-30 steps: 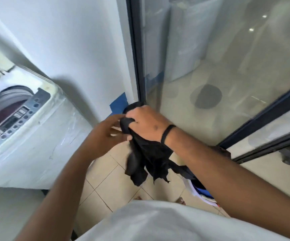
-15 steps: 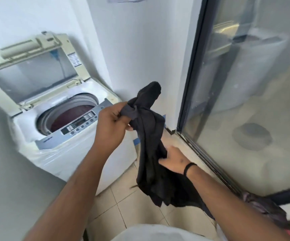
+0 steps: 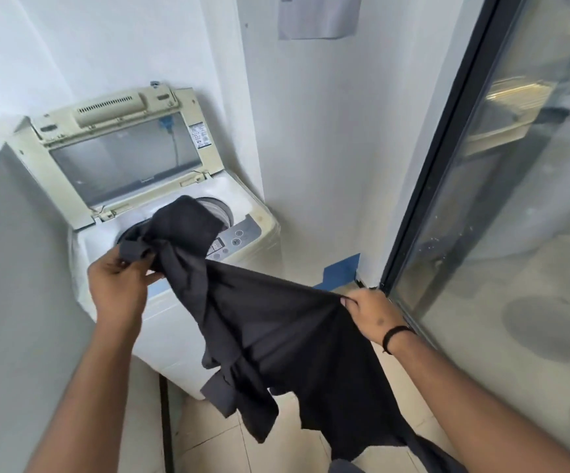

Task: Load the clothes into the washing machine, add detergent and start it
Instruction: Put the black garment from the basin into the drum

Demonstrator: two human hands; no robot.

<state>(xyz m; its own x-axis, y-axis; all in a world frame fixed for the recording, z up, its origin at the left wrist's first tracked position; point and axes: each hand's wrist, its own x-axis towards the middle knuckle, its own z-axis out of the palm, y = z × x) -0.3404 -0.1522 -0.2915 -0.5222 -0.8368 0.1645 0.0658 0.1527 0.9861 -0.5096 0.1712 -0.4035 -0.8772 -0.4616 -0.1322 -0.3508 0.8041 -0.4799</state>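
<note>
Both grips, left hand (image 3: 120, 285) and right hand (image 3: 369, 314), are pinching the dark shirt (image 3: 276, 329); bunching it before dropping it into the washing machine (image 3: 181, 322) drum beyond the left grip is looking wise.

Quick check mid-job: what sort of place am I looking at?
Probably a home laundry corner: a top-loading washing machine stands lid-up against white walls, tiled floor underfoot, glass sliding door alongside.

Plain charcoal-black cloth shirt (image 3: 276, 322), no pattern. Cream-white top-loading washing machine (image 3: 174, 329) with yellowed raised lid (image 3: 120, 131) and grey-blue control panel (image 3: 236, 238). Blue tape strip (image 3: 341, 269) on white wall. Thin black wristband (image 3: 394, 337). Pale beige floor tiles (image 3: 215, 438).
</note>
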